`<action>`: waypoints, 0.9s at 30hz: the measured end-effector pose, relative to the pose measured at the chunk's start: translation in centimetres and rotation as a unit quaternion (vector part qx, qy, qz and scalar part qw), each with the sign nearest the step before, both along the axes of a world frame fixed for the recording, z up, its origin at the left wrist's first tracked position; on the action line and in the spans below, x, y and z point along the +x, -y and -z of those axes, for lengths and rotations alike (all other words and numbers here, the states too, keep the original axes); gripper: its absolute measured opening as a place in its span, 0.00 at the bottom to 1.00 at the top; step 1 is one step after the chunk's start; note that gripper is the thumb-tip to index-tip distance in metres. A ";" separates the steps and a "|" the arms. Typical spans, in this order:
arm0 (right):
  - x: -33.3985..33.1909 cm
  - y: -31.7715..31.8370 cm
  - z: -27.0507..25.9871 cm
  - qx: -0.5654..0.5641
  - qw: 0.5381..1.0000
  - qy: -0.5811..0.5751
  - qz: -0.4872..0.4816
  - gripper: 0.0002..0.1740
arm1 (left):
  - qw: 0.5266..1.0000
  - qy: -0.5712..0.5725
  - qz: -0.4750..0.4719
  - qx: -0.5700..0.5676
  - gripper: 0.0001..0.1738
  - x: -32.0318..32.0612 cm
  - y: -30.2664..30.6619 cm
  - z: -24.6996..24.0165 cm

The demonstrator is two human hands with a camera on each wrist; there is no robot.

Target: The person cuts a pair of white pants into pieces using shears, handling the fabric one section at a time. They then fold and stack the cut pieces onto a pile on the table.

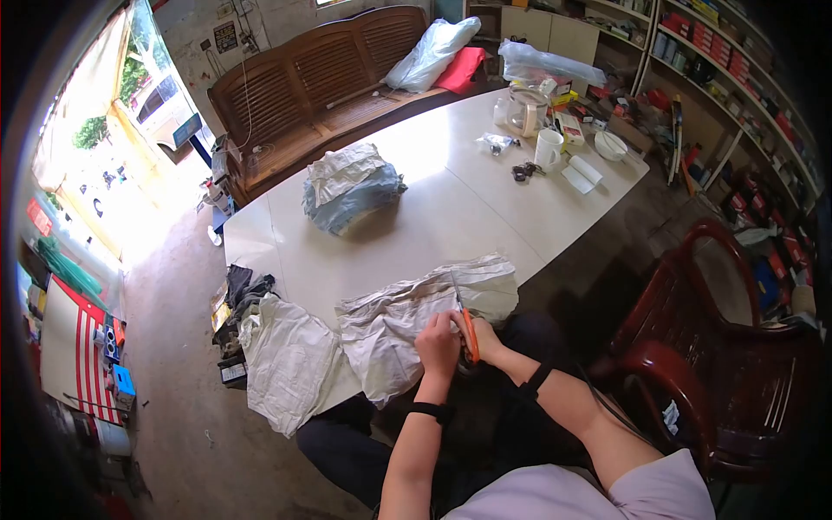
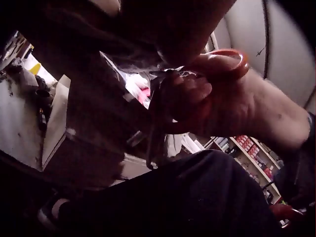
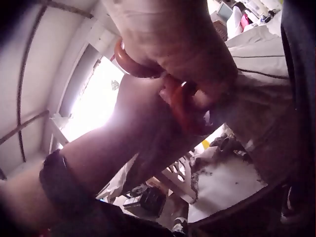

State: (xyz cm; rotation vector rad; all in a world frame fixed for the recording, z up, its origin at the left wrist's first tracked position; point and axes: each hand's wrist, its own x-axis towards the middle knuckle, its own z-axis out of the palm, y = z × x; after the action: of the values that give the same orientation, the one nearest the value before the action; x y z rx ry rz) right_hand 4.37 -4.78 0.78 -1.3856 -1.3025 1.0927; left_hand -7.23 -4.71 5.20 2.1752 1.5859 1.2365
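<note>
My right hand [image 1: 488,343] grips orange-handled scissors [image 1: 471,336], with the thumb through one handle loop in the left wrist view. The blades point away from me and lie over a crumpled off-white cloth [image 1: 390,316] at the table's near edge. Close beside the scissors, my left hand [image 1: 438,343] holds the cloth's near edge with curled fingers. To the right of the blades, a flatter part of the cloth spreads toward the table edge. From the right wrist, the orange handle [image 3: 131,64] shows under my hand, while the blades are hidden.
Another off-white cloth [image 1: 290,360] hangs over the near left edge, beside dark rags [image 1: 247,290]. A stack of folded grey-blue cloth [image 1: 355,204] lies mid-table. A mug [image 1: 549,149], jug [image 1: 526,111] and bowl [image 1: 611,147] stand far right. A wooden chair [image 1: 693,347] is at right.
</note>
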 end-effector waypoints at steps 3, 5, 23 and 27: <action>0.5 0.5 -1.3 -0.057 0.994 0.093 -0.010 0.33 | 1.000 0.001 -0.003 -0.009 0.18 0.0 0.3 0.1; 1.1 0.2 -3.0 -0.312 0.940 -0.136 -0.031 0.33 | 1.000 -0.004 0.005 -0.013 0.20 -0.4 0.3 0.3; 0.5 -0.7 -3.0 -0.208 0.977 -0.016 -0.044 0.36 | 0.998 0.063 0.014 -0.021 0.20 -1.5 1.4 0.2; 1.0 -0.7 -0.4 -0.092 0.989 0.114 -0.034 0.35 | 0.997 0.068 0.010 -0.036 0.20 -1.5 1.6 -0.1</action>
State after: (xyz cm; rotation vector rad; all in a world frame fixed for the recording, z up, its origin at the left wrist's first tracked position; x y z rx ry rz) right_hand 5.34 -4.05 1.21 -1.6533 -1.4504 1.1500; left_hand -8.73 -6.35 5.28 2.0118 1.5268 1.2718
